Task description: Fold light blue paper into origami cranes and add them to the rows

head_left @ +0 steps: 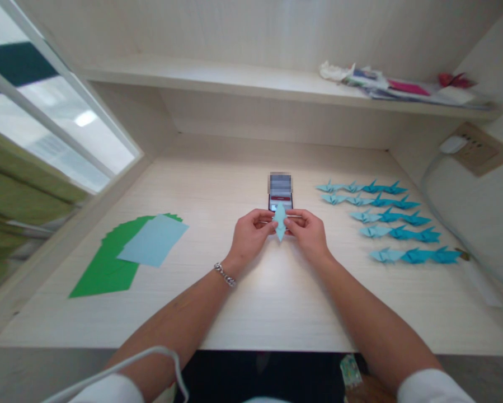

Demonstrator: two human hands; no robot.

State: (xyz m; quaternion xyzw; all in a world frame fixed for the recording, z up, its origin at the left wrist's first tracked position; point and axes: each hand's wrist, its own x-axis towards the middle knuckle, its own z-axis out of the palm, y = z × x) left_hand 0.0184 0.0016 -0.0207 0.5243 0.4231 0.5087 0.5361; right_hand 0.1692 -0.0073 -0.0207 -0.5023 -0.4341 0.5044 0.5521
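Note:
Between my two hands is a small pale blue folded paper [280, 221], a narrow diamond shape with pointed ends, upright in view. My left hand [253, 232] pinches its left edge between thumb and fingers. On the opposite edge, my right hand [308, 228] pinches it the same way. Just beyond the paper lies a phone [281, 197] with its screen lit, partly covered by the paper and fingertips. Off to the right, folded paper cranes [406, 234] in pale and deeper blue stand in several rows.
Left of my hands, a light blue sheet [154, 240] lies over fanned green sheets [104, 263]. A shelf [234, 78] with papers [402, 87] runs above the desk. A white cable [427, 173] hangs from the right wall socket [480, 148]; another cable [150, 352] crosses my left forearm.

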